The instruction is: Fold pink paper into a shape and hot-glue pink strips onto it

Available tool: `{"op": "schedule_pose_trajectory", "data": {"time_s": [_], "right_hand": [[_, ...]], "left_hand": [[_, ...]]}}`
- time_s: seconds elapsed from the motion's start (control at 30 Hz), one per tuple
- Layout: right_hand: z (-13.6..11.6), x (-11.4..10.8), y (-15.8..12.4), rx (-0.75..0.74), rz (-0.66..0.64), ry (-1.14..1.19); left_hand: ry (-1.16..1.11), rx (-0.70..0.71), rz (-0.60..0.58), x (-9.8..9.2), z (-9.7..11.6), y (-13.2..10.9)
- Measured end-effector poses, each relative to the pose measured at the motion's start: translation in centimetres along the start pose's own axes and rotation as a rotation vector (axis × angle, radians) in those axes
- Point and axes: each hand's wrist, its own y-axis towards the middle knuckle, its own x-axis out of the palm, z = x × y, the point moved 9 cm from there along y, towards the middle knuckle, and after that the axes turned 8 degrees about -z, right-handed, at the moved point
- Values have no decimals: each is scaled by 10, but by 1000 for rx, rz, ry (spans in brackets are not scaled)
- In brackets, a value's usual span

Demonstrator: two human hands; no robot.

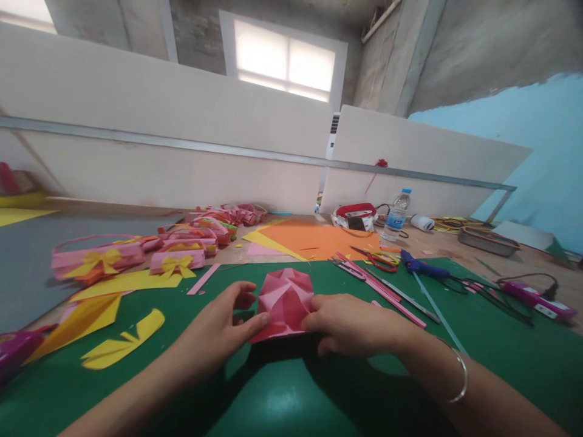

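A pink sheet of origami paper (288,300), creased into a faceted, raised shape, is between my two hands above the green mat. My left hand (237,315) has its thumb pressed on the lower left corner of the paper, with its other fingers curled beside the left edge. On the opposite side, my right hand (344,321) pinches the right edge, thumb low and fingers bent over the front. The underside of the paper and some fingertips are hidden. A yellow paper bow cutout (125,345) lies left of my left arm.
Pink paper handbags with yellow bows (177,262) stand at the left. Right of my hands are scissors (382,261), pink paper strips (392,294), a blue glue gun (423,267) and a purple device (540,300). Behind are orange paper (314,237) and a water bottle (397,217).
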Motion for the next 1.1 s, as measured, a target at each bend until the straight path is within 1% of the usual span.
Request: {"op": "schedule_pose_trajectory", "data": {"time_s": [0.07, 0.13, 0.23, 0.3, 0.37, 0.43, 0.5, 0.53, 0.57, 0.63, 0.7, 0.8, 0.9, 1.0, 1.03, 1.1], "right_hand": [[0, 1, -1, 8, -14, -1], [0, 1, -4, 5, -17, 4], [2, -2, -10, -35, -7, 42], [6, -7, -12, -51, 27, 124], [19, -18, -12, 21, 135, 220], [39, -29, -14, 183, 287, 290], [56, -33, -15, 313, 399, 391], [61, -32, -13, 330, 422, 467], [64, -29, -10, 318, 425, 555], [63, -23, -2, 242, 401, 688], [60, -20, 3, 188, 391, 726], [58, -19, 5, 188, 440, 698], [55, -21, 5, 229, 566, 630], [41, -35, 1, 188, 747, 447], [34, -40, 0, 157, 784, 369], [22, -46, -2, 118, 804, 233]], "left_hand": [[17, 52, -54, 4, 10, 5], [74, 86, -73, 4, 21, 8], [113, 100, -47, 1, 29, 12], [91, 94, -14, -3, 27, 14], [68, 77, 0, -3, 21, 14], [56, 64, -3, -2, 15, 14], [46, 70, -10, 0, 11, 14], [39, 77, -14, 1, 11, 14], [30, 84, -19, 2, 11, 14], [17, 94, -23, 4, 12, 14], [17, 97, -14, 3, 13, 14], [30, 97, -12, 2, 15, 14], [25, 101, -18, 4, 17, 14], [-14, 114, -33, 8, 19, 13], [-31, 128, -47, 10, 21, 12], [-58, 176, -79, 15, 28, 8]]}}
